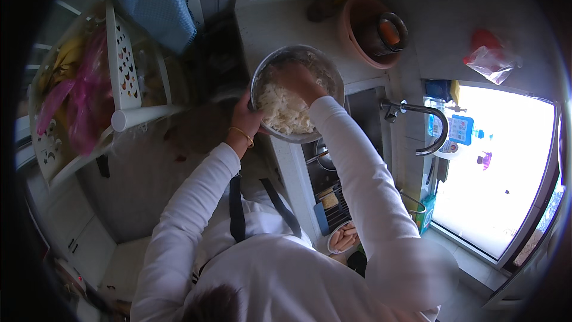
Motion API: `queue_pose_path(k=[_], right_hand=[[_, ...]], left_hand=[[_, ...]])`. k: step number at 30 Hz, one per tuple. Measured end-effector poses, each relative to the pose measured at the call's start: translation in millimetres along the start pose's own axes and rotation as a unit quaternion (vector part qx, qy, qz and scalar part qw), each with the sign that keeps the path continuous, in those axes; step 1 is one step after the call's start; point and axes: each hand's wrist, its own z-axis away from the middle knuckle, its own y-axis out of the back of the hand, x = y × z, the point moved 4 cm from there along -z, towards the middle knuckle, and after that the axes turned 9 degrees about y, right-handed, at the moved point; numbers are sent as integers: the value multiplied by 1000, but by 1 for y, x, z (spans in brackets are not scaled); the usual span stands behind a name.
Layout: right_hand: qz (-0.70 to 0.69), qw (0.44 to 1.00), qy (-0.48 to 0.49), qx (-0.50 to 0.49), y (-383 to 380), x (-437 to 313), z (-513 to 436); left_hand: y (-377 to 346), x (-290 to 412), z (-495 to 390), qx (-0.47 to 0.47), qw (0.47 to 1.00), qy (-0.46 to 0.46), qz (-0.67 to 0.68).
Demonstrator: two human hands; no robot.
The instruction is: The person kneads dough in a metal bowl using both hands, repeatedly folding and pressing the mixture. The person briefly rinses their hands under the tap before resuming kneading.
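A round metal bowl (336,81), tilted towards me, rests at the counter's edge beside the sink. Inside it lies a pale, lumpy, flaky mass that looks like floury dough (288,114). My left hand (246,118), with a yellow bangle on the wrist, grips the near left side of the bowl. Its fingertips are partly hidden under the bowl. Down in the bowl, my right hand (298,81) touches the pale mass. Motion blurs that hand, and its fingers cannot be made out clearly.
A pink plastic basin (348,38) with a dark pot stands on the counter (268,22). Right of the bowl are the sink and a curved faucet (440,120). A plate of sausages (343,238) sits nearer me. At left stands a white rack (123,62) with bagged produce.
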Motion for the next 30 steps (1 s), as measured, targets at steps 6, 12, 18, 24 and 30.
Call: queue_pose_path(k=[6,12,18,24,30], right_hand=[[-65,983,128,-116,34,-47,32],[-25,967,252,22,68,-40,150],[101,929,318,-162,28,-32,156],[36,960,239,-144,28,-28,113],[-160,983,46,-73,61,-25,126]], left_hand=[[4,-2,6,25,997,-26,64],[4,-11,9,31,992,23,117],[3,-18,4,31,995,-30,94],[7,2,-2,14,996,47,77],[6,13,-3,18,999,36,17]])
